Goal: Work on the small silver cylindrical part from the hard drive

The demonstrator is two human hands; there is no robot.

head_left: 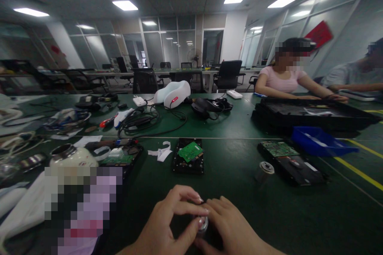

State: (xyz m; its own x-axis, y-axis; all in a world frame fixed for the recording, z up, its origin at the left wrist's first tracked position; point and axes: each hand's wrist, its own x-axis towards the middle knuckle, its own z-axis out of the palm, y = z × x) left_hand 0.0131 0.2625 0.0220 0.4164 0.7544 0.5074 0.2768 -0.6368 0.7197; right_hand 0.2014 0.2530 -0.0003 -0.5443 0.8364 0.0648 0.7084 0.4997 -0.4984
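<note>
Near the table's front edge, my left hand (170,221) and my right hand (229,223) meet around a small metal cylinder (204,226). The left thumb and fingertips are closed on its top and left side. My right hand curls around its right side, with the thumb below; much of the cylinder is hidden by the fingers. A similar silver cylinder (265,171) stands upright to the right, apart from both hands. Straight ahead lies a black hard drive (188,167) with a green circuit board (190,151) resting tilted on it.
At right are another hard drive (293,163), a blue tray (323,141) and stacked black trays (314,117), with a person (285,77) behind them. Left stand a cream pot (74,159) and cables (139,121). A neck pillow (175,93) and headset (206,107) lie farther back.
</note>
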